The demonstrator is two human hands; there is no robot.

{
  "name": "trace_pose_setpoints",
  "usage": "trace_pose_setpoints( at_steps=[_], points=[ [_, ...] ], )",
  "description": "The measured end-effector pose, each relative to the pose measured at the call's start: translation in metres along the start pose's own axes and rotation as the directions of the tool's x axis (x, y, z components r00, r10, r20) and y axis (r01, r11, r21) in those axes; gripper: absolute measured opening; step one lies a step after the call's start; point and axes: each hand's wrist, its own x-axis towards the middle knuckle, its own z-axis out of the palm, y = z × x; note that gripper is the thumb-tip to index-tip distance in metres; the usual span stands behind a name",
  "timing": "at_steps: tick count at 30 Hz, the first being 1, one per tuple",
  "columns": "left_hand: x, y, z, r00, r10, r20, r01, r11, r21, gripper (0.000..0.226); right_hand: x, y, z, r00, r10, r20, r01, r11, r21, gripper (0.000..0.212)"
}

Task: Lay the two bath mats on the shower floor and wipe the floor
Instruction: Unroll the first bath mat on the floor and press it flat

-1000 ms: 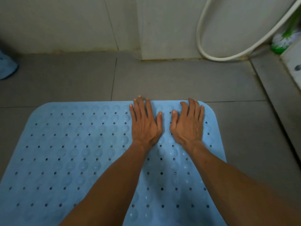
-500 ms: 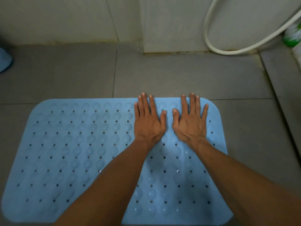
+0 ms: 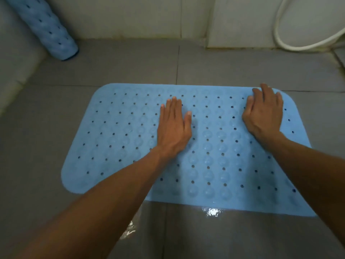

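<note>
Two mats were on record. Far left, the rolled mat [image 3: 50, 28] leaned in the corner, not yet laid. Centre, the flat mat [image 3: 115, 131] lay spread on the shower floor [image 3: 242, 71]; wiping looked undone, with water glinting on the near tiles. Your left hand [image 3: 174, 128] pressed mid-mat, palm flat, fingers together. Your right hand [image 3: 264, 113] rested near the far right corner, fingers curled, gripping nothing.

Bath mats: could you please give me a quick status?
Left hand and right hand flat, open, on the laid mat. Second mat rolled against wall. Floor wet.
</note>
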Motion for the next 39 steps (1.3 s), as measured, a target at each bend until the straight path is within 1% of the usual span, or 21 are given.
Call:
trace_pose_setpoints(
  at_steps=[2, 4, 7, 9, 11, 16, 20, 24, 29, 33, 39],
  points=[
    [-0.027, -0.034, -0.018, 0.999, -0.023, -0.033, 0.027, 0.993, 0.114, 0.063, -0.029, -0.038, -0.008, 0.998, 0.059, 0.036, -0.062, 0.993, 0.103, 0.051],
    [-0.044, -0.057, -0.03, 0.999, -0.03, -0.036, 0.037, 0.975, 0.22, 0.065, -0.068, -0.083, -0.014, 0.991, 0.043, 0.123, -0.063, 0.984, 0.165, 0.053],
    [-0.053, -0.071, -0.033, 0.998, -0.057, -0.016, 0.059, 0.968, 0.245, 0.067, -0.122, -0.137, -0.011, 0.968, -0.07, 0.243, 0.032, 0.987, 0.155, 0.058],
    [-0.054, -0.072, -0.031, 1.0, -0.019, -0.013, 0.022, 0.967, 0.256, 0.067, -0.143, -0.15, -0.003, 0.957, -0.105, 0.27, 0.079, 0.991, 0.105, 0.062],
    [-0.055, -0.074, -0.028, 1.0, 0.006, -0.001, -0.005, 0.967, 0.256, 0.067, -0.148, -0.149, 0.001, 0.958, -0.093, 0.272, 0.08, 0.995, 0.061, 0.064],
    [-0.064, -0.074, -0.028, 0.997, -0.05, 0.05, 0.038, 0.975, 0.219, 0.071, -0.149, -0.148, 0.002, 0.955, -0.066, 0.288, 0.074, 0.997, -0.017, 0.064],
    [-0.066, -0.071, -0.03, 0.996, -0.042, 0.076, 0.019, 0.96, 0.281, 0.07, -0.147, -0.151, 0.001, 0.935, 0.0, 0.355, 0.021, 0.998, -0.055, 0.066],
    [-0.061, -0.067, -0.031, 0.993, -0.021, 0.114, -0.016, 0.95, 0.312, 0.071, -0.144, -0.152, 0.003, 0.907, -0.003, 0.421, 0.04, 0.996, -0.078, 0.07],
    [-0.056, -0.071, -0.026, 0.983, -0.035, 0.18, -0.032, 0.934, 0.355, 0.07, -0.141, -0.15, 0.01, 0.902, -0.01, 0.431, 0.069, 0.99, -0.121, 0.071],
    [-0.056, -0.067, -0.03, 0.978, -0.053, 0.202, -0.02, 0.938, 0.346, 0.071, -0.141, -0.154, 0.002, 0.895, -0.007, 0.445, 0.059, 0.993, -0.103, 0.07],
    [-0.056, -0.067, -0.03, 0.979, -0.052, 0.195, -0.023, 0.932, 0.362, 0.071, -0.139, -0.155, 0.001, 0.885, 0.001, 0.466, 0.047, 0.995, -0.091, 0.07]
  ],
)
